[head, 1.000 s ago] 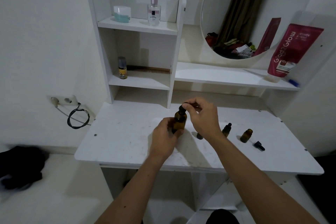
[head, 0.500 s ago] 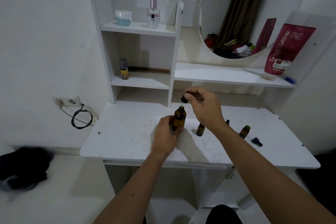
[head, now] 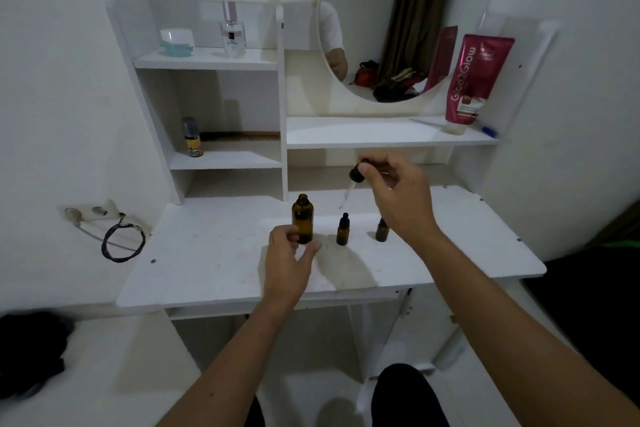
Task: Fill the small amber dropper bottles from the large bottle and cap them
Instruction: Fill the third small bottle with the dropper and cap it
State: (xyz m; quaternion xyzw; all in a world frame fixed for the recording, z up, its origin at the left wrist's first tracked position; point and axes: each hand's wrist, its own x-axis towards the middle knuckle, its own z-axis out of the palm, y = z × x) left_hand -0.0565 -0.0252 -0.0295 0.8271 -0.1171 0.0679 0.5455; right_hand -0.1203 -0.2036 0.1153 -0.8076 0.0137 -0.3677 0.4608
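Mid-desk (head: 207, 260), the large bottle (head: 302, 218) is standing uncapped against the loosely open left hand (head: 287, 253); the right hand (head: 398, 194) is pinching its dropper (head: 355, 178) above.

Right hand (head: 398, 198) pinching dropper cap (head: 356, 175), large bottle (head: 302, 218) uncapped

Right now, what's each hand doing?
Left hand: open, fingers loosely beside the large bottle.
Right hand: holding the dropper cap.

Both forearms (head: 491, 315) are bare, no sleeves showing; the legs (head: 408, 395) below wear what looks like dark trousers
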